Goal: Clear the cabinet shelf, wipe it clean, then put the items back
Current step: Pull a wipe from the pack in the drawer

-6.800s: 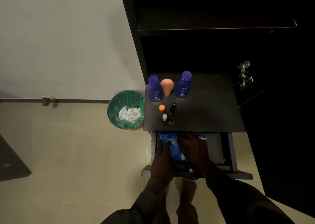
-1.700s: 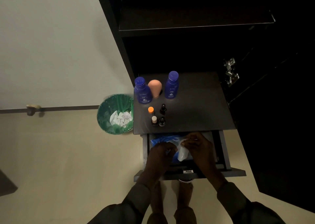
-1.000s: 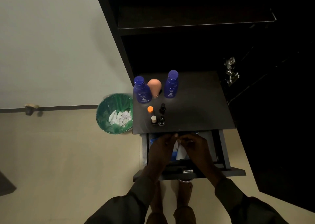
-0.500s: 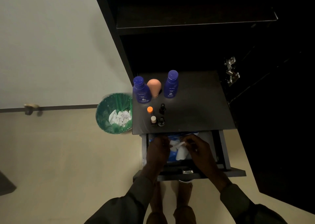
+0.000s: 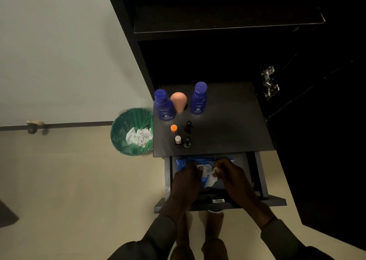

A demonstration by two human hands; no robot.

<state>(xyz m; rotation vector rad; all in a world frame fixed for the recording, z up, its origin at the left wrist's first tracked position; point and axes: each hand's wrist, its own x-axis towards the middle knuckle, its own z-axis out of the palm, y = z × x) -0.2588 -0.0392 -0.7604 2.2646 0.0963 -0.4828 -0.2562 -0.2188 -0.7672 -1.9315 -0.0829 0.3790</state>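
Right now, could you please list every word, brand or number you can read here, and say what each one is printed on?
"NIVEA": on the left blue bottle.
"NIVEA": on the right blue bottle.
"Body": seemingly under the brand on both; the smaller print below is blurred.
Blue packet in the drawer: print too blurred to read.
Small bottles: no readable labels.

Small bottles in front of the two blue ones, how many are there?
4: orange-capped bottle back left, black bottle back right, white-capped bottle front left, black bottle front right. None seems hidden.
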